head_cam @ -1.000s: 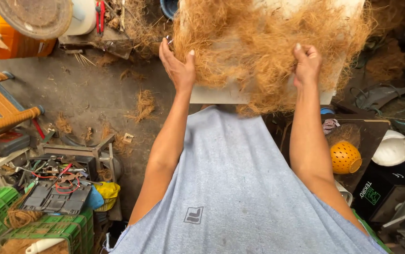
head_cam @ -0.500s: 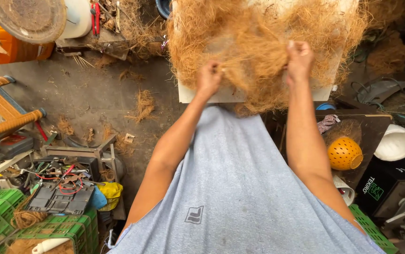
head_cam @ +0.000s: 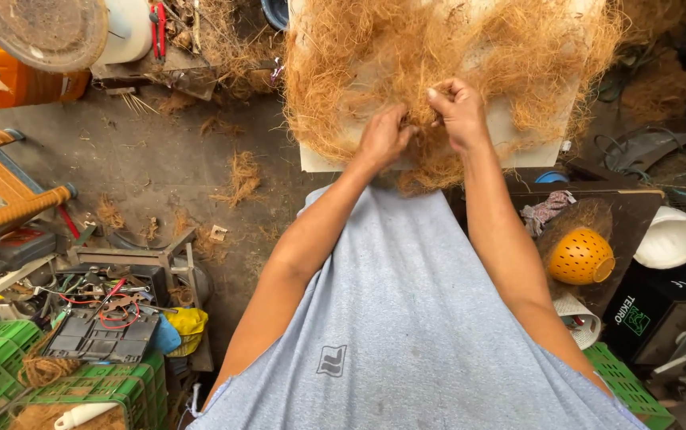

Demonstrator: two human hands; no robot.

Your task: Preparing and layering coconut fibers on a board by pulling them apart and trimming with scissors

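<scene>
A loose mat of brown coconut fibre (head_cam: pixel 407 56) lies spread over a pale flat board (head_cam: pixel 518 135) in front of me. Both hands are together near the board's front edge, in the middle of the fibre. My left hand (head_cam: pixel 384 137) is closed on a tuft of the fibre. My right hand (head_cam: pixel 458 111) pinches strands of the same fibre just beside it, fingers curled. My grey shirt fills the lower middle of the view.
Concrete floor (head_cam: pixel 120 167) with fibre scraps at left. An orange perforated bowl (head_cam: pixel 580 256) and a white bowl (head_cam: pixel 666 237) sit at right. Green crates (head_cam: pixel 112 390), a tool tray with wires (head_cam: pixel 100 330), an orange container (head_cam: pixel 24 80) and a wooden stool (head_cam: pixel 8 191) crowd the left.
My hands have moved inward from the board's left and right sides and now meet at the centre, closing on the fibre.
</scene>
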